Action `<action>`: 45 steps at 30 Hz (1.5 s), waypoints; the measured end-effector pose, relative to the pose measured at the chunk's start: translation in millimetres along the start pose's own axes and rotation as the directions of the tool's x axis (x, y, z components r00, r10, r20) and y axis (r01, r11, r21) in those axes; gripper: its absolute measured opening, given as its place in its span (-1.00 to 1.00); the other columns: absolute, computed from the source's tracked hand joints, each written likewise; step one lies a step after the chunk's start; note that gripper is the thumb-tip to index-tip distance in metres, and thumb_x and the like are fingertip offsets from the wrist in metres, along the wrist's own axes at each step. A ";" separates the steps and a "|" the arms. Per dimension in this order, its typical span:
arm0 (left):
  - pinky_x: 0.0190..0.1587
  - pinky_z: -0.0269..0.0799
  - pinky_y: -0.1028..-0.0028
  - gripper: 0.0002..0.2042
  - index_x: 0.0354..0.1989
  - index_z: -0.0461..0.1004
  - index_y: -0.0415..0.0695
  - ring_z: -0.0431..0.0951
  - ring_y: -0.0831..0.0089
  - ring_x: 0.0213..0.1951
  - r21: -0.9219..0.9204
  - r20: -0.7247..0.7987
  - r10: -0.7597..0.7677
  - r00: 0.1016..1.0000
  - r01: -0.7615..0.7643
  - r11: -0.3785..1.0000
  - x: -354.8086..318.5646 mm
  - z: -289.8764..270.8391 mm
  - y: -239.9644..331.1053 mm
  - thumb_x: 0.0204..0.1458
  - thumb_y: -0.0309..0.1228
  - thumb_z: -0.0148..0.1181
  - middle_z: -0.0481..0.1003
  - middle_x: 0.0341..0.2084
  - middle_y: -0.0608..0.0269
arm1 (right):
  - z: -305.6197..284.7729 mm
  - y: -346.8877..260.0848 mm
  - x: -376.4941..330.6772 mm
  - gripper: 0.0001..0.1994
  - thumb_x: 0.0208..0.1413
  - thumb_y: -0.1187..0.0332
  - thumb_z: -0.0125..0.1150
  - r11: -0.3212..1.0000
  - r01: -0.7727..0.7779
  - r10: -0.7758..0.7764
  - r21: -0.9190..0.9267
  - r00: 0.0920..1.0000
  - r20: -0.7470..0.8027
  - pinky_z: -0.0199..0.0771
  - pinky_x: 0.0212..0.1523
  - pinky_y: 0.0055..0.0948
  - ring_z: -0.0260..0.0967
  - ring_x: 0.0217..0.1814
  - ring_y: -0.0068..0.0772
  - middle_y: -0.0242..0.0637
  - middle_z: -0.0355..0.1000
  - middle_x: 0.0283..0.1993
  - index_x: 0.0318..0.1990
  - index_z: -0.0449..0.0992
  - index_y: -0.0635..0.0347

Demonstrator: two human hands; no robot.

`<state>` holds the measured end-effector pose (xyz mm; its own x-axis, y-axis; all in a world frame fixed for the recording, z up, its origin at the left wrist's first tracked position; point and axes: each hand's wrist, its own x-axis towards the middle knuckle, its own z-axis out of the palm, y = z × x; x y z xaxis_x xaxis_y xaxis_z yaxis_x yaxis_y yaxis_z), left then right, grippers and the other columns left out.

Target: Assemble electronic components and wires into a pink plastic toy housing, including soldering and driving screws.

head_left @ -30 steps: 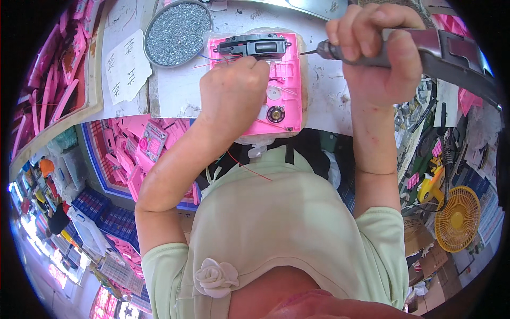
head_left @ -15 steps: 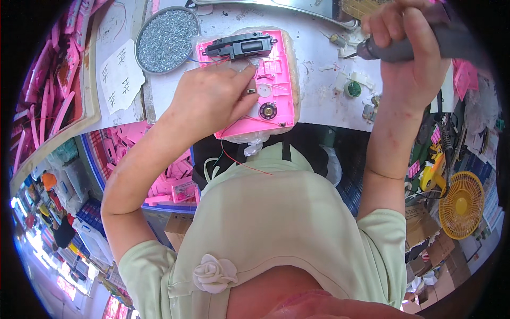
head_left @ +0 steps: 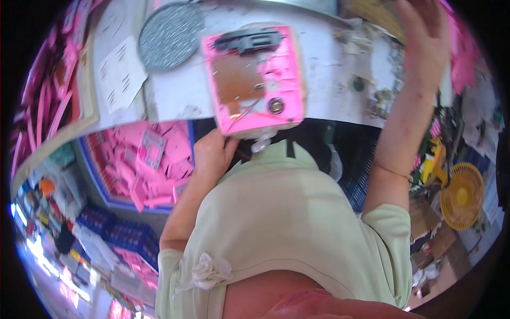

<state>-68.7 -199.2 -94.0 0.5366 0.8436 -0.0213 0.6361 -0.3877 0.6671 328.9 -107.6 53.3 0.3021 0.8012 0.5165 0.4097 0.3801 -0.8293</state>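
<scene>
A pink plastic casing lies open side up on a plastic-wrapped pad at the table's near edge. Inside it are a black module across the top, a brown circuit board and a small round speaker. Just below the casing's near left corner is my left hand, its fingers curled together; thin wires run close by, but what the fingers hold is hidden. My right hand is raised at the far right, blurred and partly cut off by the picture's edge. No tool shows in it.
A round tray of small metal screws stands beside a paper sheet. Under the table's left edge sits a blue-rimmed crate of pink parts. Small parts lie scattered at the right, near a green spool. A yellow fan stands lower right.
My left hand has moved off the casing, down to its near left corner, uncovering the circuit board. My right hand has moved up and away; the dark powered screwdriver it held is out of view.
</scene>
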 end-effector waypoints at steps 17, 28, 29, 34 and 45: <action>-0.26 0.48 0.20 -0.47 -0.03 0.47 -0.26 0.56 0.14 -0.32 0.284 0.576 -0.063 0.815 -0.128 0.950 63.2 -152.7 31.7 -0.11 -0.23 0.54 0.55 -0.30 0.04 | 9.8 57.5 -75.3 -0.75 0.01 0.36 0.34 0.596 0.159 0.169 -0.787 0.933 0.317 0.46 -0.16 -0.19 0.44 -0.20 -0.07 -0.20 0.51 -0.33 -0.14 0.64 0.21; -0.21 0.56 0.47 -0.57 0.09 0.48 -0.29 0.63 0.50 -0.29 -0.640 0.430 0.161 0.889 0.174 0.748 187.8 -49.1 119.3 0.08 -0.41 0.43 0.64 -0.28 0.09 | 23.6 -14.6 -93.4 -0.58 -0.19 0.49 0.50 0.912 0.275 -0.173 -0.303 0.930 0.324 0.54 -0.26 -0.34 0.44 -0.19 -0.19 -0.28 0.50 -0.14 -0.07 0.61 0.15; -0.23 0.57 0.49 -0.65 0.02 0.53 -0.28 0.62 0.50 -0.29 -0.630 0.295 0.276 0.915 -0.031 0.776 184.7 -49.5 122.5 0.10 -0.43 0.42 0.63 -0.25 0.07 | 17.7 -18.2 -97.4 -0.59 -0.14 0.49 0.50 0.961 0.122 -0.050 -0.248 0.960 0.277 0.56 -0.24 -0.36 0.46 -0.15 -0.23 -0.29 0.51 -0.14 -0.04 0.60 0.16; -0.19 0.56 0.53 -0.64 0.02 0.50 -0.25 0.57 0.53 -0.20 -0.556 0.331 0.316 0.889 -0.086 0.826 186.5 -47.2 144.5 0.05 -0.52 0.43 0.58 -0.20 0.20 | 2.7 -21.7 -128.6 -0.72 0.15 0.49 0.38 0.708 -0.591 0.521 0.387 0.807 0.277 0.64 -0.15 -0.42 0.56 -0.05 -0.39 -0.26 0.57 -0.12 0.02 0.55 0.28; -0.21 0.55 0.41 -0.56 0.01 0.52 -0.22 0.57 0.40 -0.24 -0.594 0.316 0.649 0.692 -0.389 0.704 229.4 -21.2 182.3 -0.05 -0.47 0.52 0.54 -0.23 0.20 | -42.5 -2.3 -162.3 -0.78 0.09 0.45 0.44 0.006 -0.585 0.512 0.811 0.699 0.500 0.50 -0.42 -0.38 0.49 -0.42 -0.34 -0.15 0.50 -0.32 -0.26 0.45 0.27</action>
<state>158.6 -68.5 38.5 0.9594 0.2146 0.1832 -0.0906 -0.3808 0.9202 315.6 -258.1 -19.5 -0.0100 0.9854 -0.1702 -0.8721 -0.0918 -0.4807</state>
